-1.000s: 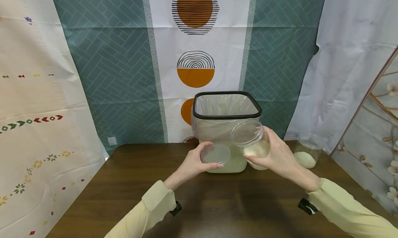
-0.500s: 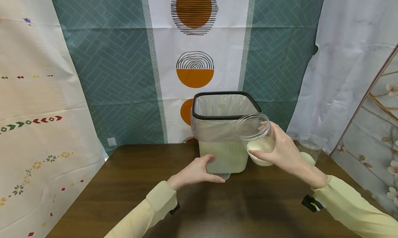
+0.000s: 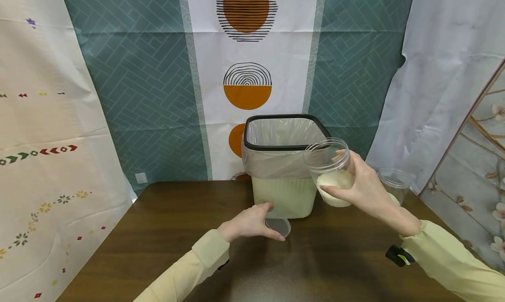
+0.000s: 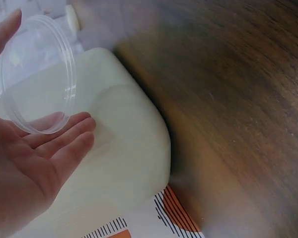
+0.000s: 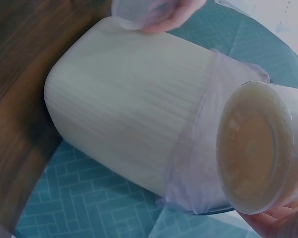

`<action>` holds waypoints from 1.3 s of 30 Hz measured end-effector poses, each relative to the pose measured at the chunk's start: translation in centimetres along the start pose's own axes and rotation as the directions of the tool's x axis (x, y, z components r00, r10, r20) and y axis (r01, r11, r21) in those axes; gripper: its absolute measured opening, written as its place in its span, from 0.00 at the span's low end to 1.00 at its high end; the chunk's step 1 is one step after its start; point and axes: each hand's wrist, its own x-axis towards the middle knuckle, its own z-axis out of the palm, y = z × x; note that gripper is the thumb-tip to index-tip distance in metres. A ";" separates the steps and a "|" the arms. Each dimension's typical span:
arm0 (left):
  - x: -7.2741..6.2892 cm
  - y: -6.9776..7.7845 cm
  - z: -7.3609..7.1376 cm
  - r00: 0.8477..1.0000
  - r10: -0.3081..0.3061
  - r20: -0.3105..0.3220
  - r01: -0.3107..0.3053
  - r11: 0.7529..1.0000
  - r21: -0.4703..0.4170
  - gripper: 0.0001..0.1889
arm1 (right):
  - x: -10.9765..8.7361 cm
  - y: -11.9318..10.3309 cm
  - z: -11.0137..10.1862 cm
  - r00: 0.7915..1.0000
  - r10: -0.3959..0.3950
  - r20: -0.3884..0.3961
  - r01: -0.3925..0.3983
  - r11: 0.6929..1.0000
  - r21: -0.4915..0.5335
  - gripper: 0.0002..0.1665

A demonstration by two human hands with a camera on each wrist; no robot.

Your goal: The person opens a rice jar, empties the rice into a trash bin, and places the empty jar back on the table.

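My left hand [image 3: 249,222] pinches a clear round plastic lid [image 3: 279,227] by its edge, low in front of the bin. In the left wrist view the lid [image 4: 37,74] stands between thumb and fingers. My right hand [image 3: 364,189] grips a clear plastic jar [image 3: 335,179] around its side, held up at the bin's right front. White grains fill the jar's lower part, its mouth is uncovered, and it leans left. From the right wrist, the jar's base [image 5: 253,148] faces the camera.
A pale green trash bin [image 3: 282,194] with a black rim and a clear liner bag stands at the table's back. Another clear jar [image 3: 396,179] with white grains sits at the back right, partly behind my right forearm. Patterned curtains [image 3: 150,96] hang behind the brown table [image 3: 177,232].
My left hand has lowered with the lid toward the table. My right hand has lifted the jar and carried it slightly right, and the jar stands more upright.
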 end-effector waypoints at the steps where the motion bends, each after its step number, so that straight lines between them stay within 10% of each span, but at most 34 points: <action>1: 0.0 0.0 0.1 1.000 -0.002 0.005 0.002 1.000 0.010 0.51 | 0.1 0.0 -0.1 1.000 0.005 -0.001 -0.005 1.000 -0.002 0.47; 16: 0.4 -0.1 1.7 1.000 -0.007 0.025 -0.001 0.962 0.273 0.48 | 0.6 0.1 -1.0 0.997 0.075 0.011 -0.075 0.997 0.003 0.45; 39: 0.3 -0.2 3.3 0.995 -0.052 0.088 0.015 0.928 0.373 0.43 | 0.9 0.6 -1.2 0.991 0.131 0.017 -0.131 0.991 -0.001 0.46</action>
